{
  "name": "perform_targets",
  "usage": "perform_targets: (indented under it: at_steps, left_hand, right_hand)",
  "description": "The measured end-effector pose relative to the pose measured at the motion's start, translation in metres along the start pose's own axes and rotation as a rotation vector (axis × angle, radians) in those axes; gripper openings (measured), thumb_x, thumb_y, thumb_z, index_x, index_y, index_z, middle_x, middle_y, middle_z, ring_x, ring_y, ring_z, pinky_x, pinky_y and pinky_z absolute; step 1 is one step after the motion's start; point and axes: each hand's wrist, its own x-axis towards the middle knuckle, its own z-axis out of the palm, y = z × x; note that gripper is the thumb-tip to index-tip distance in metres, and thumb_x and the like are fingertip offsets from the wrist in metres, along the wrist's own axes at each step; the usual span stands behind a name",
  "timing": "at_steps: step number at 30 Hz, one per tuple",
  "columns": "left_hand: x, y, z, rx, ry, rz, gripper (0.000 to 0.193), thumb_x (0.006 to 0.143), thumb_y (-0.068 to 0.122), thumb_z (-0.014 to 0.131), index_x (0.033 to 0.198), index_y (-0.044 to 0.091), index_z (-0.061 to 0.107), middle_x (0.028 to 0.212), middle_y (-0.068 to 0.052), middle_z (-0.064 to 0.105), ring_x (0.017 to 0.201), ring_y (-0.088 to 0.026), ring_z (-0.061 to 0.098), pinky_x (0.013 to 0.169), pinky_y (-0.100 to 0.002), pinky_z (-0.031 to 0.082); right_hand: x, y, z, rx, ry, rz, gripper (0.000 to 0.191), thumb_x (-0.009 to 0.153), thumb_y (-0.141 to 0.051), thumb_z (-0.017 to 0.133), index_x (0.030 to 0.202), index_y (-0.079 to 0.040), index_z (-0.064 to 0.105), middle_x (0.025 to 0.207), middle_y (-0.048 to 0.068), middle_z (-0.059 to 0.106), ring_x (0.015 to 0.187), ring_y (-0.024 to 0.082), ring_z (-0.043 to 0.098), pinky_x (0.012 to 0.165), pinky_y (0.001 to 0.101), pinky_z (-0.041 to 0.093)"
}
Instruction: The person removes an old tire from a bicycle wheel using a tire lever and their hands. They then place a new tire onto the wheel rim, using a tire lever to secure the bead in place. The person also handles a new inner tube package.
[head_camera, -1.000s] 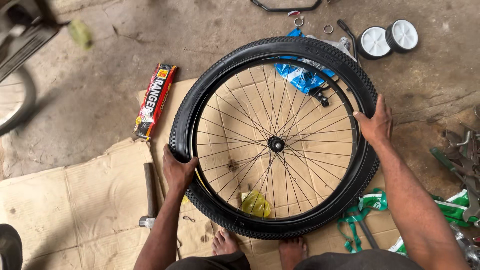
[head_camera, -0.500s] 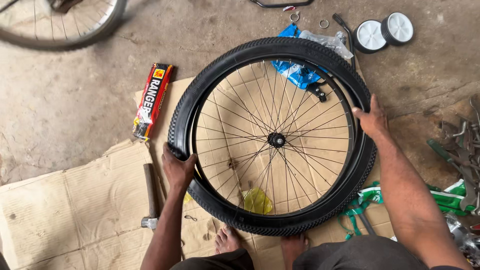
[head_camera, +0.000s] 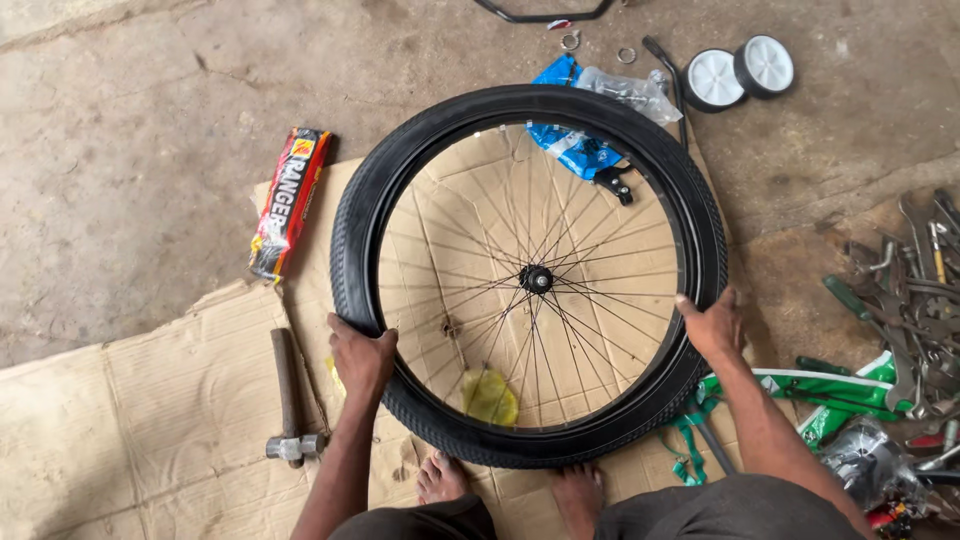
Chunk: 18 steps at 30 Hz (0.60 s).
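Hands at work on a bicycle wheel (head_camera: 530, 275) lying flat on cardboard (head_camera: 180, 400) on a concrete floor: the left hand (head_camera: 360, 358) clamps the black tyre at the lower left, the right hand (head_camera: 712, 325) presses it at the right. Even pressure from both grips, thumbs on the tyre's edge, looks the sound way to handle it. A long red, black and yellow packet (head_camera: 288, 200) lies left of the wheel; a blue plastic bag (head_camera: 580, 150) shows behind the spokes; green-and-white wrapping (head_camera: 830, 390) sits right.
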Motion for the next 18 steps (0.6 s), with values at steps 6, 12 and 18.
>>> perform_targets:
  at_steps: [6,12,18]
  left_hand:
    - [0.01,-0.004,-0.002,0.008,-0.072,-0.035,0.108,0.072,0.029,0.08,0.154,-0.011,0.023,0.13,-0.039,0.055,0.118,-0.051,0.058,0.104,-0.051,0.046]
    - [0.011,-0.016,0.005,0.006,-0.069,0.011,0.11,0.071,0.03,0.082,0.153,-0.013,0.022,0.129,-0.039,0.055,0.115,-0.051,0.058,0.102,-0.05,0.046]
    - [0.03,-0.015,-0.018,-0.208,-0.2,-0.04,0.081,0.068,0.03,0.079,0.136,-0.002,0.048,0.11,-0.026,0.072,0.102,-0.041,0.073,0.095,-0.045,0.057]
  right_hand:
    - [0.05,-0.056,-0.048,0.056,0.259,-0.379,0.099,0.091,-0.063,0.071,0.161,-0.004,0.035,0.161,0.028,0.039,0.15,0.046,0.034,0.121,0.0629,0.026]
    - [0.117,-0.131,-0.062,-0.005,-0.083,-0.471,0.114,0.072,-0.044,0.088,0.159,-0.004,0.026,0.158,0.026,0.034,0.144,0.041,0.035,0.116,0.0514,0.029]
    - [0.102,-0.109,-0.038,0.268,0.099,-0.547,0.093,0.087,-0.037,0.084,0.161,-0.003,0.039,0.16,0.027,0.041,0.147,0.041,0.041,0.12,0.0492,0.035]
